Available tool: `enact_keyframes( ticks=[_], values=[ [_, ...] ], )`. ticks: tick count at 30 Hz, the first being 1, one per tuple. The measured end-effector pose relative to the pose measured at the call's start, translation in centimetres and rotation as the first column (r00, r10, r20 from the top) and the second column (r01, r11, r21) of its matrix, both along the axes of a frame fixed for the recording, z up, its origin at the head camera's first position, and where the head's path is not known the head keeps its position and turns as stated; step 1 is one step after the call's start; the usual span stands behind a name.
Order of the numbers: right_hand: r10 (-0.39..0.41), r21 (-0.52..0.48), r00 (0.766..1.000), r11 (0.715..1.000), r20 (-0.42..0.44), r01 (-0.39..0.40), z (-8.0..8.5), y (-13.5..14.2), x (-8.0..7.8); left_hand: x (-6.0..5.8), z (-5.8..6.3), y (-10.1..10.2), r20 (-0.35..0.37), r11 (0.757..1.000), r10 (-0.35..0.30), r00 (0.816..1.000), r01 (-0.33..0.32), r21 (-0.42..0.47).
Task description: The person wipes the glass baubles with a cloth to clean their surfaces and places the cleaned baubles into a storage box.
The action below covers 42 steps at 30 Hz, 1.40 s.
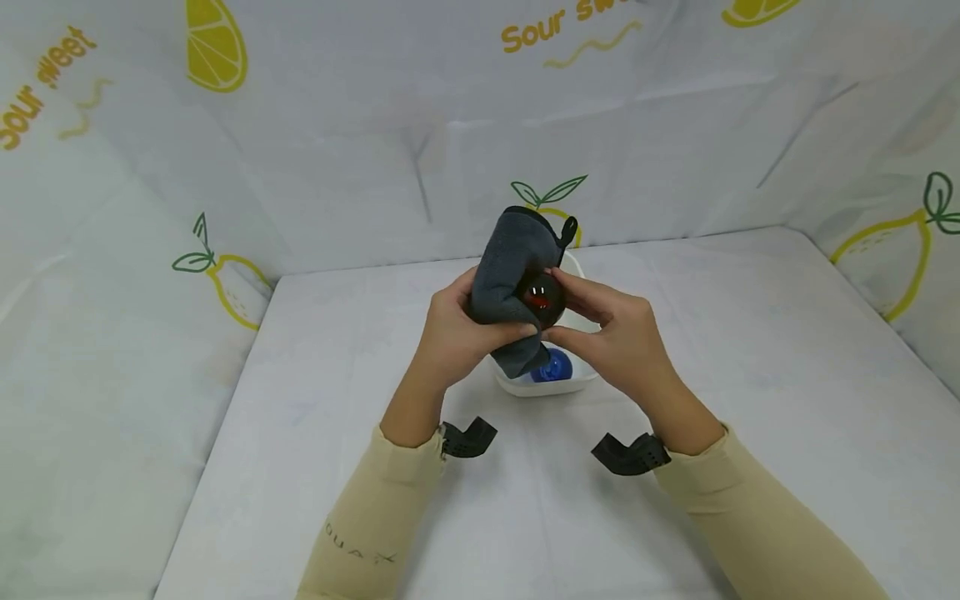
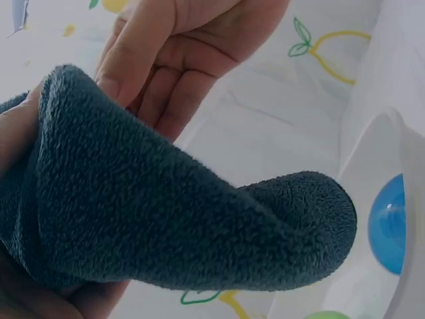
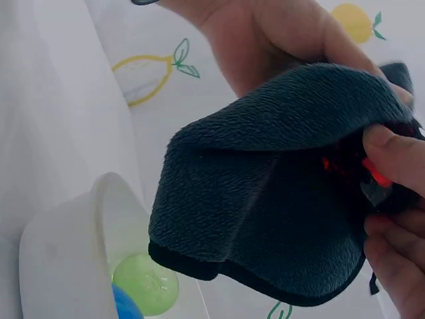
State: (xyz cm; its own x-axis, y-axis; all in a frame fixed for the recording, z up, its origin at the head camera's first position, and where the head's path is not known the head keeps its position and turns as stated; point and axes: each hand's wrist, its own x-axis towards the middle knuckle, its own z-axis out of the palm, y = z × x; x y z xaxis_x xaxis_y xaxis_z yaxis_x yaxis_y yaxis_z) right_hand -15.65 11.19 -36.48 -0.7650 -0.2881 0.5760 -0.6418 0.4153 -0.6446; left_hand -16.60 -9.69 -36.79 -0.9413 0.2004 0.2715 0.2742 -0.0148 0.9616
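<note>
My left hand [image 1: 456, 333] grips a dark grey plush cloth [image 1: 504, 267] with a black edge and a small hanging loop. The cloth is folded up against one side of a shiny dark red ball [image 1: 546, 298]. With thumb and fingertips, my right hand [image 1: 621, 337] pinches that ball from the other side. Both hands are raised over a white plastic tub [image 1: 542, 390]. In the right wrist view the cloth [image 3: 292, 212] covers much of the ball, leaving red glints beside the fingers.
Inside the tub lie a blue ball [image 1: 555, 367] and a light green ball [image 3: 147, 284]. A white cloth with printed lemons [image 1: 217, 50] hangs behind the white-covered table [image 1: 337, 433]. Black wrist cameras [image 1: 632, 455] sit on both wrists.
</note>
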Motion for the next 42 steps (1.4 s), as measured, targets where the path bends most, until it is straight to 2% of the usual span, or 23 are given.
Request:
enact_keyframes(
  ticks=[2, 5, 7, 8, 10, 17, 20, 23, 26, 27, 29, 30, 32, 35, 38, 41, 42],
  values=[
    [-0.053, 0.08, 0.99, 0.995, -0.13, 0.064, -0.2, -0.2, 0.1, 0.2, 0.0, 0.3, 0.027, 0.999, 0.021, 0.999, -0.02, -0.042],
    [-0.109, 0.146, 0.938, 0.975, -0.328, 0.164, -0.5, -0.7, 0.2, 0.5, 0.0, 1.0, 0.063, 0.994, 0.075, 0.995, -0.07, -0.085],
    [-0.127, 0.149, 0.902, 0.967, -0.413, 0.205, -0.7, -0.9, 0.2, 0.5, 0.0, 1.3, 0.071, 0.991, 0.104, 0.992, -0.098, -0.092],
    [-0.132, 0.142, 0.89, 0.967, -0.436, 0.213, -0.7, -1.0, 0.2, 0.5, -0.1, 1.4, 0.063, 0.991, 0.113, 0.992, -0.107, -0.081],
    [-0.13, 0.13, 0.882, 0.969, -0.453, 0.21, -0.7, -0.9, 0.1, 0.4, -0.2, 1.5, 0.047, 0.992, 0.12, 0.992, -0.119, -0.04],
    [-0.047, 0.166, 0.895, 0.977, -0.444, 0.134, -0.6, -0.3, -0.2, 0.1, -0.3, 1.1, 0.009, 0.983, 0.135, 0.991, -0.135, 0.125],
    [-0.021, 0.144, 0.906, 0.985, -0.424, 0.09, -0.6, -0.2, -0.3, 0.1, -0.3, 1.2, 0.0, 0.968, 0.175, 0.985, -0.172, 0.183],
    [-0.001, 0.064, 0.945, 0.998, -0.327, 0.023, -0.9, -0.4, -0.3, 0.1, -0.3, 1.3, -0.039, 0.956, 0.234, 0.971, -0.223, 0.188],
    [0.044, -0.076, 0.991, 0.996, -0.13, -0.054, -1.2, -0.5, -0.2, 0.2, -0.5, 1.4, -0.104, 0.957, 0.269, 0.958, -0.253, 0.142],
    [0.061, -0.135, 0.997, 0.989, -0.051, -0.068, -1.4, -0.5, -0.1, 0.2, -0.6, 1.4, -0.122, 0.959, 0.269, 0.955, -0.254, 0.123],
    [0.085, -0.23, 0.991, 0.971, 0.108, -0.058, -1.5, -0.5, 0.0, 0.2, -0.7, 1.3, -0.153, 0.967, 0.251, 0.956, -0.241, 0.083],
    [0.093, -0.27, 0.978, 0.962, 0.186, -0.04, -1.5, -0.4, 0.0, 0.3, -0.7, 1.3, -0.161, 0.972, 0.233, 0.959, -0.227, 0.058],
    [0.113, -0.342, 0.937, 0.939, 0.33, 0.007, -1.4, -0.3, -0.1, 0.3, -0.8, 1.2, -0.168, 0.981, 0.191, 0.967, -0.193, 0.004],
    [0.194, -0.459, 0.853, 0.887, 0.485, 0.058, -1.2, 0.0, -0.4, 0.4, -0.8, 1.2, -0.181, 0.988, 0.119, 0.976, -0.135, -0.077],
    [0.353, -0.604, 0.773, 0.796, 0.528, 0.049, -1.2, 0.2, -0.8, 0.3, -0.8, 1.1, -0.222, 0.986, 0.051, 0.974, -0.085, -0.143],
    [0.508, -0.711, 0.707, 0.704, 0.492, -0.011, -1.5, 0.3, -1.1, 0.2, -0.9, 1.1, -0.257, 0.983, 0.005, 0.966, -0.052, -0.177],
    [0.542, -0.727, 0.69, 0.686, 0.481, -0.032, -1.5, 0.3, -1.2, 0.2, -0.9, 1.0, -0.263, 0.984, -0.001, 0.965, -0.046, -0.175]
  ],
)
